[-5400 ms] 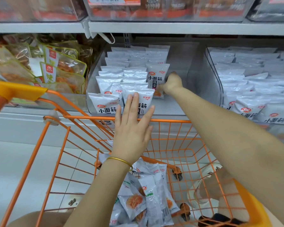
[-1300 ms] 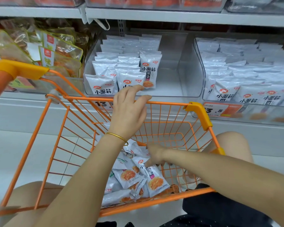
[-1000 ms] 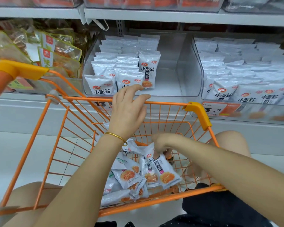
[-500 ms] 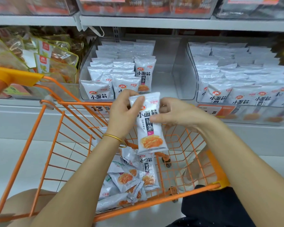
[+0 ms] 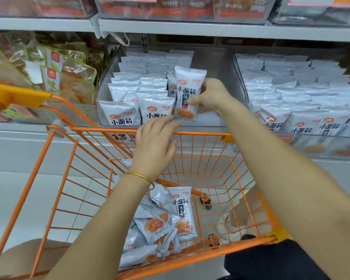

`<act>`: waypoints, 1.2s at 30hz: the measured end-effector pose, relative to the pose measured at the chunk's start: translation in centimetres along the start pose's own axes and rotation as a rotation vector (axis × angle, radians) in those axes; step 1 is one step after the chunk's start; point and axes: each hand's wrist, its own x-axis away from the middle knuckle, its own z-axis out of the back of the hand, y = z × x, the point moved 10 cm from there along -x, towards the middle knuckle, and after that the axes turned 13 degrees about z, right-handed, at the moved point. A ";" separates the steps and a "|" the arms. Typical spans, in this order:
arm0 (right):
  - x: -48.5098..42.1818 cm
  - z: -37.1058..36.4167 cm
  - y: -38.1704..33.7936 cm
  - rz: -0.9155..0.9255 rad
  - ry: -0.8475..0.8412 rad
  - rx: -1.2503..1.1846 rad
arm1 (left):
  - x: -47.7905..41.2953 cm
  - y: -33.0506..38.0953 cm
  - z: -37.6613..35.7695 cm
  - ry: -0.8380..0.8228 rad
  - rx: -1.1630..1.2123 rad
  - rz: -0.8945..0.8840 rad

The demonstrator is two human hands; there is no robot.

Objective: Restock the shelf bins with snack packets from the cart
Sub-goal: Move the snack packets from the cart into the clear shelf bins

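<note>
Fingers and thumb of the right hand (image 5: pixel 210 96) pinch a white snack packet (image 5: pixel 187 85) by its right edge. They hold it upright at 12 o'clock, inside the clear middle bin (image 5: pixel 220 61), just in front of the rightmost row of stocked packets (image 5: pixel 150 83) and above the bin's floor on its right side. The packet's printed face points toward the camera.

The left hand (image 5: pixel 156 144), with a gold bangle (image 5: pixel 141 177) on its wrist, is loosely spread with nearly straight fingers over the far rim of the orange cart (image 5: pixel 202 133). It holds nothing — whether it touches the wire cannot be told.

Loose packets (image 5: pixel 166 225) of the same kind lie heaped in the cart's basket at 6 o'clock, one of them face up on top. At 2 o'clock a second clear bin (image 5: pixel 237 77) is packed with rows of white packets. At 10 o'clock, bags with yellow-green edges (image 5: pixel 69 77) stand in another bin. A price label (image 5: pixel 119 136) shows partly behind the cart's rim — at 9 o'clock from the left hand.
</note>
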 end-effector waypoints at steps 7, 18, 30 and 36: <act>-2.7 -2.4 3.4 -0.068 0.065 0.161 | 0.1 0.1 0.1 0.024 -0.023 -0.019; -2.5 -1.3 2.7 -0.045 0.105 0.242 | 0.0 0.1 0.1 0.032 -0.008 -0.021; 13.3 -9.4 3.7 -0.056 -0.977 0.462 | 0.4 0.5 0.5 0.071 -0.029 -0.064; 14.8 -16.6 13.1 0.060 -1.071 0.901 | 0.4 0.5 0.4 0.073 -0.042 -0.065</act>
